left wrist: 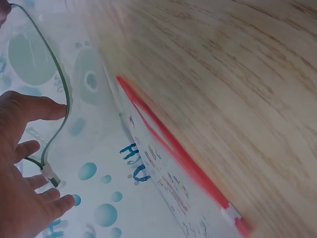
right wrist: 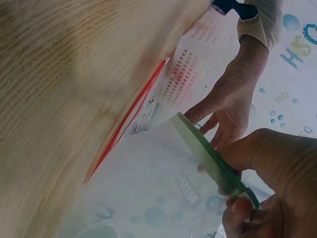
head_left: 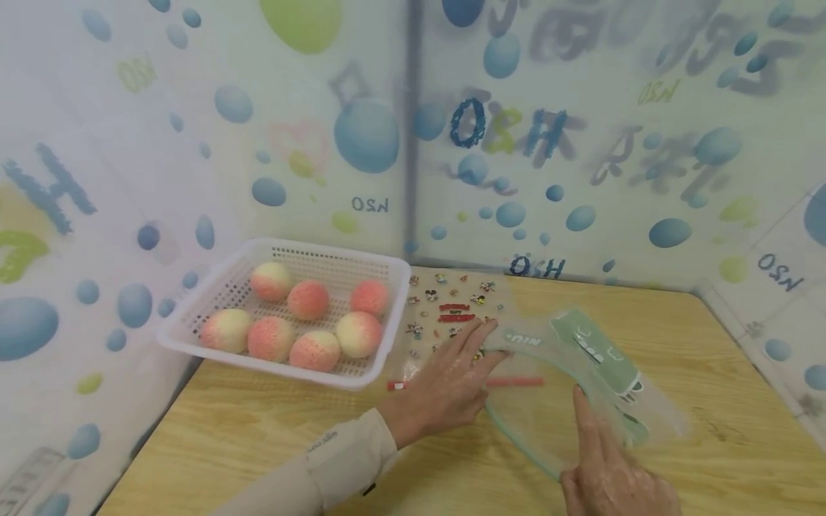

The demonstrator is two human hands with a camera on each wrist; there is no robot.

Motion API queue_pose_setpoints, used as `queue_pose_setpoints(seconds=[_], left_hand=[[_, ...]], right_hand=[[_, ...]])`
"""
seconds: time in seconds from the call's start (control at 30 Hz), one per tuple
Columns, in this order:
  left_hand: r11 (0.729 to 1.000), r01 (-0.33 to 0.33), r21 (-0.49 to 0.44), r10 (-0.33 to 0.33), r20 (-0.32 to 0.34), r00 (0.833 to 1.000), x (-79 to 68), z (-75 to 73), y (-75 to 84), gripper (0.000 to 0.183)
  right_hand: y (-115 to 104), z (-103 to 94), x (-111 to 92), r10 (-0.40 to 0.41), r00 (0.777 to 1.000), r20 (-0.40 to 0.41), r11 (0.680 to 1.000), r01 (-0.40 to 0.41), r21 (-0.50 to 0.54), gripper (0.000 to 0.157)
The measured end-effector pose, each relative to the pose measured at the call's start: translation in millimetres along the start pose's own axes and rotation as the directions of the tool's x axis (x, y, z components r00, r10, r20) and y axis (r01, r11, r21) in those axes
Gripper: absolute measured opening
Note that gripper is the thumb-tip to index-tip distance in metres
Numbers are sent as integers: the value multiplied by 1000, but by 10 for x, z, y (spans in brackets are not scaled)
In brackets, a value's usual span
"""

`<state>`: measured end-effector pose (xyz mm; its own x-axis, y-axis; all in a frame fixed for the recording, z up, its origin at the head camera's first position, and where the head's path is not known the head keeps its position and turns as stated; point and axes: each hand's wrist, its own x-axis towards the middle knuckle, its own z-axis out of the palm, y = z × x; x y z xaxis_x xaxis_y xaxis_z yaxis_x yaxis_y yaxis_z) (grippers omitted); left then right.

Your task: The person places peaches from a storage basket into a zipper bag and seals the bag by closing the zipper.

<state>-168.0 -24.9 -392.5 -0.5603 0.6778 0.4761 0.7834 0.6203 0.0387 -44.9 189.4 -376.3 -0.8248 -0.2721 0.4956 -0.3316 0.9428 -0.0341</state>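
A clear zip bag with a green rim and a green cartoon print (head_left: 600,355) lies on its side, its mouth spread between the hands. My left hand (head_left: 445,383) reaches across one end of the mouth. In the left wrist view its thumb (left wrist: 52,109) touches the green rim, and the fingers spread beside the pale zip slider (left wrist: 49,173). The right hand (right wrist: 277,168) grips the other end of the green rim between thumb and fingers. Behind the left hand lies a clear bag with small cartoon prints (head_left: 456,313) and a red zip strip (head_left: 516,382).
A white perforated plastic basket (head_left: 403,301) stands at the back left, holding several pink and cream balls (head_left: 271,339). Underneath is a wood-grain table (head_left: 271,430). Pale partitions (head_left: 555,208) printed with blue drops close off the back and sides.
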Motion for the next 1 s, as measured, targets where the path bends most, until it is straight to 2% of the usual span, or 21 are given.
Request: queue_pose_setpoints(seconds=[0.17,0.23,0.4,0.5,0.6,0.73,0.87,0.93,0.97,1.0], left_hand=[[999,-40,-2,40,3,999,11,8,3,59],[998,-55,-12,55,-2,998,6,-37,-5,58],[993,-101,-55,97,-69,993,-61,-276,-97,56],[992,-118,-40,113,-111,987,-124,-421,-207,54],[994,-107,-19,104,-128,986,-188,-530,-329,53],[997,-74,-19,72,-116,991,-287,-623,-471,54],[999,-48,-5,47,-92,995,-381,-692,-584,56],[1000,-29,9,30,-85,996,-419,-738,-636,57],[1000,-21,13,22,-87,996,-435,-763,-666,57],[1000,-9,23,11,-87,996,-453,-788,-697,57]], right_hand=[[-53,-19,15,28,997,77,1000,-27,-17,98],[-56,-14,29,24,997,78,999,-21,-33,99],[-52,-24,52,48,993,104,998,-42,-53,103],[-58,-37,54,86,982,168,996,-78,-53,106],[-53,-36,57,88,980,180,996,-80,-47,106],[-69,-39,70,128,957,262,992,-119,-51,106],[-99,-49,92,200,902,382,980,-193,-58,106],[-104,-43,95,205,900,385,978,-201,-52,105],[-105,-39,92,199,905,377,980,-194,-52,106],[-102,-29,86,182,920,347,983,-175,-51,106]])
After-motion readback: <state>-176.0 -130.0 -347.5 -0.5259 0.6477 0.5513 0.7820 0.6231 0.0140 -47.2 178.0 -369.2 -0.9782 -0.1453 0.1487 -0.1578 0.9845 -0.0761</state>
